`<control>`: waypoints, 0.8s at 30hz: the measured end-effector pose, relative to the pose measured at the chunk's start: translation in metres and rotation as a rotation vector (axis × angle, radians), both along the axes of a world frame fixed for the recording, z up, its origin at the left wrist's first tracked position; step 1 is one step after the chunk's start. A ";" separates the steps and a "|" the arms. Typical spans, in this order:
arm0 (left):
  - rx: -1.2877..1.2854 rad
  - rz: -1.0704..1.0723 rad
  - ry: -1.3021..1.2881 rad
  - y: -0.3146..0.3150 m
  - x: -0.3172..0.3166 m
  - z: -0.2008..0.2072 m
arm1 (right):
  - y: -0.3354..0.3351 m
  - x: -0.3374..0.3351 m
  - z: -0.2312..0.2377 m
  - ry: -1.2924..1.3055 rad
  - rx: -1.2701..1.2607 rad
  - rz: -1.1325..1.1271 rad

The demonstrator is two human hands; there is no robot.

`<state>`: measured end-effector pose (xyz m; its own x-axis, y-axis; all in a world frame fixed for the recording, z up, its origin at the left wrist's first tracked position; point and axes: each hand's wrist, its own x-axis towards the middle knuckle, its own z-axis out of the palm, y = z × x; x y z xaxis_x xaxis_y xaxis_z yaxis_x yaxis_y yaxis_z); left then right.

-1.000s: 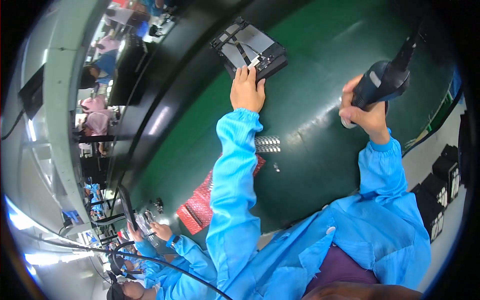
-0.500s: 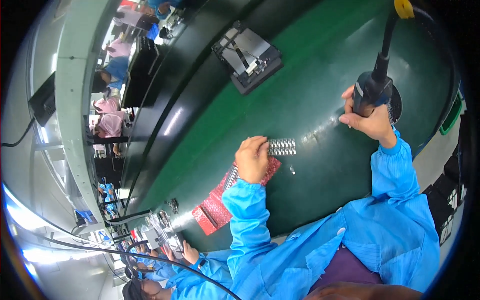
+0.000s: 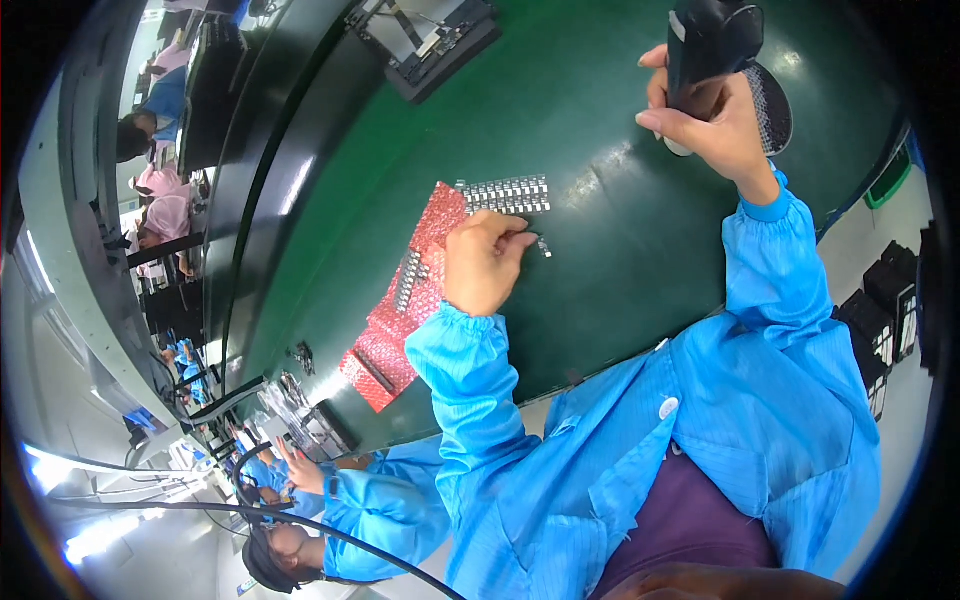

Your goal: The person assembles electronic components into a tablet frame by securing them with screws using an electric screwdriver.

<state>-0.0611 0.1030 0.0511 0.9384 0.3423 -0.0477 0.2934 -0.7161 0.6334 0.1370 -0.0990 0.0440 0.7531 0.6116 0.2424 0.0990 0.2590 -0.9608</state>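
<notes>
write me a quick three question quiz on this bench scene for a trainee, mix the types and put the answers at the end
1. True or false: the right hand is gripping a dark handheld tool.

2. Multiple choice: what colour is the bubble wrap?
a) yellow
b) red
c) white

3. Fill in the blank: the rows of small silvery parts on the green table lie nearer the ____ hand.

Key:
1. True
2. b
3. Left; the left hand is just below them in the picture, with the right hand farther off.
</notes>
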 end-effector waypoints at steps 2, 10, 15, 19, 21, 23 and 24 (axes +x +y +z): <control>0.020 -0.003 0.188 -0.011 0.003 0.001 | 0.000 0.001 -0.003 -0.066 0.034 -0.001; 0.058 -0.007 0.200 -0.021 -0.001 0.000 | 0.000 0.003 0.001 -0.049 0.042 0.006; -0.353 0.147 0.072 -0.037 -0.001 -0.002 | -0.002 -0.001 0.003 0.022 0.033 -0.045; -0.408 0.085 -0.208 -0.038 -0.001 -0.026 | -0.002 -0.004 0.005 0.079 -0.019 0.009; -0.498 0.095 -0.322 -0.037 -0.003 -0.040 | 0.003 -0.006 -0.002 0.020 0.021 0.039; -0.622 0.130 -0.355 -0.046 0.001 -0.041 | 0.001 -0.008 0.004 0.009 0.030 0.031; -0.693 0.179 -0.316 -0.049 0.004 -0.045 | -0.002 -0.007 0.005 -0.012 -0.002 0.027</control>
<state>-0.0569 0.0538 0.0061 0.8764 0.4794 -0.0455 0.0981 -0.0853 0.9915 0.1302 -0.1014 0.0491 0.7335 0.6320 0.2503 0.1034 0.2602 -0.9600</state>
